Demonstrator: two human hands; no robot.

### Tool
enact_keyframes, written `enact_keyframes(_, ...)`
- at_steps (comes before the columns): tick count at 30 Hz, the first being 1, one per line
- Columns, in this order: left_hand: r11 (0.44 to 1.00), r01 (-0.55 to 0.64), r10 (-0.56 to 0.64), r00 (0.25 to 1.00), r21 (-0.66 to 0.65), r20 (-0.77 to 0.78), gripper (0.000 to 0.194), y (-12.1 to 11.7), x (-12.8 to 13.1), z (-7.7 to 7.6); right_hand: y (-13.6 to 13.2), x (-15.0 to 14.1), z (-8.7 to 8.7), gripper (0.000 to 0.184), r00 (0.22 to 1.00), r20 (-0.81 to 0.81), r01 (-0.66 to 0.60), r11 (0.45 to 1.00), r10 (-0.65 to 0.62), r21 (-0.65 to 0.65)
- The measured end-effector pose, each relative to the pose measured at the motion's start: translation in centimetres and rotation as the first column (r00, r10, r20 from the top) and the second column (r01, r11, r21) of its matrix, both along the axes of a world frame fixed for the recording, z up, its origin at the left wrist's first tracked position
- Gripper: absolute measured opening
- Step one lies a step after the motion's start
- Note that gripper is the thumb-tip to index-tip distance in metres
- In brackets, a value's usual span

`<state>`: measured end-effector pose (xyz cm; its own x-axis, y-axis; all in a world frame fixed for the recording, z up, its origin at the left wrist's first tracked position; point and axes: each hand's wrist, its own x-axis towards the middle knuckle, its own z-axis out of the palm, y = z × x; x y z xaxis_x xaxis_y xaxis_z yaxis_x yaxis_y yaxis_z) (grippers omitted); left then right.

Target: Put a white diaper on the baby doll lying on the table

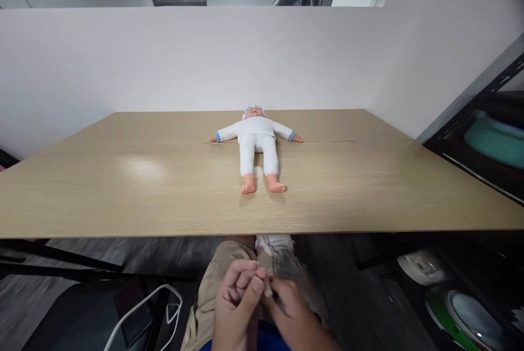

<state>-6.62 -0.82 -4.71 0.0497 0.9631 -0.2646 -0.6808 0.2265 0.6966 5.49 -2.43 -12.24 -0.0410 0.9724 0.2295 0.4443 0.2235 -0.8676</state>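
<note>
A: Looking from the head view, where's the doll (257, 138)?

B: On its back in the middle of the surface (164, 198), head toward the wall (204, 56), bare feet pointing to the near edge but short of it. Its arms are spread wide.

A: And its clothes?

B: White top and trousers, blue cuffs (218, 136), and a white cap (253, 108) with blue marks.

A: What about the person's hands?

B: Both are over the lap, below the near edge, well apart from the doll. The left hand (237, 296) is curled narrow, thumb pressed toward its fingers. The right hand (290, 310) is half closed, its fingertips meeting the left's.

A: Is anything pinched between them?

B: I can't tell; the fingers cover that spot.

A: Anything near?

B: Beside the person's left leg there's a black seat (65, 318) with a dark flat thing (133, 313) on it, and a white cable (137, 303) loops across. Over to the right stands a dark rack (450, 146) holding a teal tub (497, 138).
</note>
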Motion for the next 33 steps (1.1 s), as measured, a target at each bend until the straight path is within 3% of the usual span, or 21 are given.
enact_keyframes(3,0.998,-0.049,0.049,0.999,-0.038,-0.004,0.043,-0.3,-0.4,-0.2,-1.3,2.2,2.7,0.040,0.993,-0.053,0.111,0.993,-0.108,0.040)
enact_keyframes(5,0.996,-0.070,0.070,0.998,-0.057,-0.003,0.045,-0.4,-0.5,-0.5,-1.9,2.5,5.0,0.024,0.965,-0.072,0.263,0.947,-0.254,0.182)
enact_keyframes(8,0.995,-0.070,0.069,0.997,-0.072,-0.017,0.048,-0.4,-0.7,-1.0,-2.2,1.0,8.1,0.014,0.913,-0.124,0.396,0.777,-0.388,0.489)
enact_keyframes(10,0.997,-0.053,0.051,0.998,-0.057,-0.035,0.048,-0.6,-1.0,-1.4,-1.8,-0.2,9.6,0.019,0.911,-0.157,0.386,0.652,-0.382,0.652)
enact_keyframes(12,0.999,-0.037,0.035,0.998,-0.026,-0.059,0.046,-0.9,-1.4,-1.7,-1.5,-1.1,10.6,0.020,0.925,-0.145,0.337,0.586,-0.350,0.736)
enact_keyframes(15,1.000,-0.021,0.023,0.994,0.021,-0.107,0.045,-1.3,-1.9,-1.7,-1.2,-1.7,11.3,0.018,0.939,-0.102,0.282,0.569,-0.327,0.772)
enact_keyframes(20,0.994,-0.037,0.057,0.978,0.099,-0.200,0.049,-1.6,-1.8,-1.1,-1.4,-2.3,11.3,0.016,0.924,-0.105,0.303,0.539,-0.367,0.786)
enact_keyframes(28,0.983,-0.087,0.125,0.962,0.161,-0.243,0.050,-1.6,-1.4,-0.5,-1.7,-2.5,11.1,0.018,0.913,-0.097,0.321,0.552,-0.396,0.769)
enact_keyframes(33,0.975,-0.158,0.193,0.951,0.157,-0.240,0.048,-1.9,0.2,0.2,-1.8,-2.4,10.4,0.022,0.898,-0.126,0.363,0.549,-0.421,0.753)
